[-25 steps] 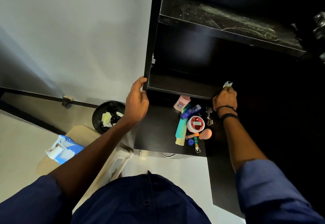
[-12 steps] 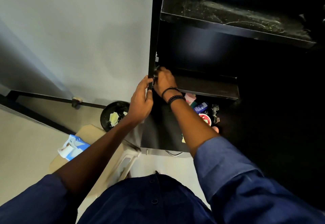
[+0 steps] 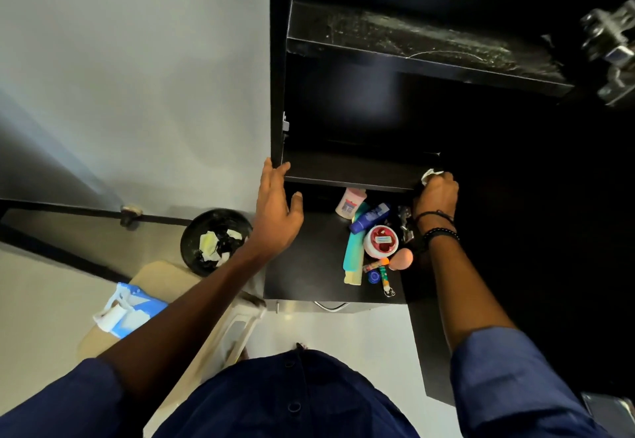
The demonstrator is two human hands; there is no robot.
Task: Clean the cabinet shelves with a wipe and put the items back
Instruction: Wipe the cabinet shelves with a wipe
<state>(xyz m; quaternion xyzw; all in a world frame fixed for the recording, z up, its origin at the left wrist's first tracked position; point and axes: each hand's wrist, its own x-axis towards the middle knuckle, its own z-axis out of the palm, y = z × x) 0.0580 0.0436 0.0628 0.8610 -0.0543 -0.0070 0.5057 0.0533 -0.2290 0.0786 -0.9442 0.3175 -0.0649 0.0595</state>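
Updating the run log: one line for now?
right hand grips wipe at shelf end | left hand on cabinet edge | items below

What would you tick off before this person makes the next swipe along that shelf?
1. Grip: right hand holds the wipe: ok.
2. Support: left hand touches the cabinet edge: ok.
3. Path: lower shelf bare of items: ok.
4. Dust: upper shelf streaked: not ok.
5. Restock: toiletries lie on the counter: not ok.
6. Whether the wipe is clean enough: cannot tell.
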